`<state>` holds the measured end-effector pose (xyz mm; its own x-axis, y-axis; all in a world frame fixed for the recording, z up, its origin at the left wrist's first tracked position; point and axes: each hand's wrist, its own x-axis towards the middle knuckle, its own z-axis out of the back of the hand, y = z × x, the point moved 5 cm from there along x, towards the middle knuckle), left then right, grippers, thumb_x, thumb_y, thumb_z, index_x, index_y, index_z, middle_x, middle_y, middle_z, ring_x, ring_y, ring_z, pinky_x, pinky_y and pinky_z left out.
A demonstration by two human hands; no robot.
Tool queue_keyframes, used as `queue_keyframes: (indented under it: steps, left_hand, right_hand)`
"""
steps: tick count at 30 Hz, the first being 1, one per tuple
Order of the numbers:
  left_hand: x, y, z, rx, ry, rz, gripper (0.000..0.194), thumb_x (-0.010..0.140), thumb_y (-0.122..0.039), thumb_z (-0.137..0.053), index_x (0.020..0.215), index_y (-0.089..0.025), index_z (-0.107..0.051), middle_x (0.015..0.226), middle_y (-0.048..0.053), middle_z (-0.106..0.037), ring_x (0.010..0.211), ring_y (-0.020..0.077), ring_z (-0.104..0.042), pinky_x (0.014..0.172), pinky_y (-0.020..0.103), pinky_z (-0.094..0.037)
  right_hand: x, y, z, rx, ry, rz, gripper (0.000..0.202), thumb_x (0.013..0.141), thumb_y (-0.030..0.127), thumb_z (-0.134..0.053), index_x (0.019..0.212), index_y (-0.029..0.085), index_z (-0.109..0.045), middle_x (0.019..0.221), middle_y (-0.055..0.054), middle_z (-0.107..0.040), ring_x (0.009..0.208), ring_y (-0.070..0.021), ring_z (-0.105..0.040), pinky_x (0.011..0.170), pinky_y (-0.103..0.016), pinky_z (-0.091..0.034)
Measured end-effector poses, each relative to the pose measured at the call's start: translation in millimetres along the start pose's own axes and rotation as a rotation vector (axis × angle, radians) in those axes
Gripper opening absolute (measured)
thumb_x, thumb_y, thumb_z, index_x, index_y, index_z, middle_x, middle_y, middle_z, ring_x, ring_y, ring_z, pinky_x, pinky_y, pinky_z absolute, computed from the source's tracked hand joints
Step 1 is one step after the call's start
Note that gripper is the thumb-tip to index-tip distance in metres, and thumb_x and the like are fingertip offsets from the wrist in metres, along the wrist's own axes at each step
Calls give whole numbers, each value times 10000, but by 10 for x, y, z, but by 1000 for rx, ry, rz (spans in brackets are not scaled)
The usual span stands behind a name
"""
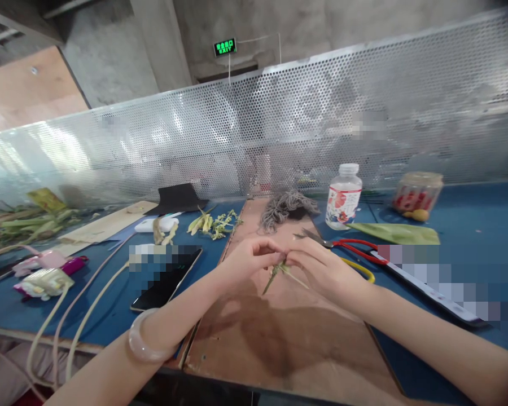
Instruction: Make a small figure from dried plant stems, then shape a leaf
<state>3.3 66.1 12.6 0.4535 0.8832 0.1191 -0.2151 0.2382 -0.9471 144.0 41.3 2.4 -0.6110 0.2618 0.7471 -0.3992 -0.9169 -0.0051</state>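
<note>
Two hands [285,260] pinching green stem [275,273], bottle [344,197] label unreadable, green EXIT sign [224,47]

Thin green leaf strip [278,271], folded and slanting down-left, pinched above the brown board [279,338].

Matt wooden board [288,332], perforated shiny metal screen [279,124], clear plastic bottle [344,197].
</note>
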Motion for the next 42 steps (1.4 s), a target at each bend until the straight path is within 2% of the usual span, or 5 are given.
queue_keyframes:
  steps: [12, 18, 26, 32, 42]
  left_hand:
    - [26, 80, 20, -68, -25, 6, 99, 703, -203, -683, 762, -150, -625, 788, 15, -657, 769, 125, -603, 798, 295, -449]
    - [14, 11, 13, -72, -49, -45, 113, 703, -222, -686, 754, -150, -616, 775, 11, -632, 748, 124, -585, 779, 291, -447]
    - [-18, -53, 33, -98, -95, -95, 110, 718, -228, -664, 771, -151, -604, 758, -6, -599, 704, 99, -545, 722, 253, -420]
    - [-11, -37, 30, -90, -89, -107, 92, 730, -207, -657, 776, -150, -601, 759, -3, -603, 692, 97, -558, 700, 246, -434]
    - [-23, -77, 49, 14, -125, -165, 57, 725, -183, -647, 743, -160, -598, 800, -15, -546, 694, 84, -502, 688, 222, -406]
  right_hand:
    - [50, -26, 51, 44, -67, -129, 226, 911, 235, -454, 1115, 197, -545, 1207, -121, -507, 1102, -239, -521, 892, -430, -505]
    - [80, 9, 125, -9, -165, -121, 156, 896, 180, -474, 988, 193, -599, 1103, -119, -522, 1029, -241, -524, 862, -446, -504]
    - [57, 12, 98, 389, -311, -490, 127, 883, 193, -497, 830, 212, -611, 1133, -102, -487, 1016, -198, -561, 830, -367, -530]
    - [44, -98, -4, 708, -134, -798, 113, 843, 275, -562, 811, 183, -619, 765, -29, -645, 669, -145, -593, 602, -271, -504]
    - [-17, -154, -219, 1175, 24, -904, 251, 800, 400, -611, 811, 154, -662, 806, -41, -665, 771, -146, -605, 761, -301, -464]
